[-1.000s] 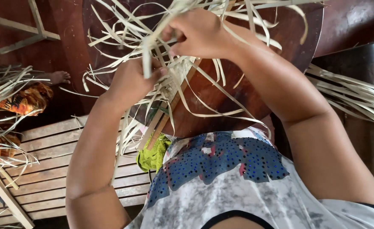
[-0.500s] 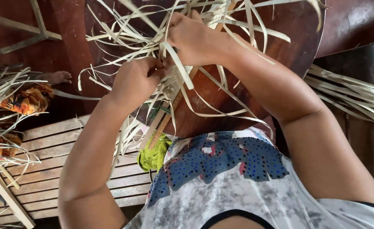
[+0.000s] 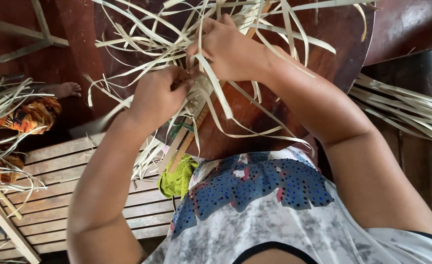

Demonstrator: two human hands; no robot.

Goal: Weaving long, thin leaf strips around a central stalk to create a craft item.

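Round wooden board [image 3: 294,98] behind; both hands [image 3: 191,73] pinch pale strips [image 3: 211,83] splaying outward around.

No packages, labels, signs or screens anywhere in view

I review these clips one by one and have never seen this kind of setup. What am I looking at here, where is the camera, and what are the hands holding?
There is no machine: a person works with two bare hands. The single camera sits on their head and looks down, so you see their arms and patterned shirt from above. The left hand and the right hand both pinch pale flat strips, partly woven together, over a round dark wooden board. Loose strip ends splay outwards. Below lie a slatted bench and a green cloth. More strips lie at the right, and another person's foot shows at the left.
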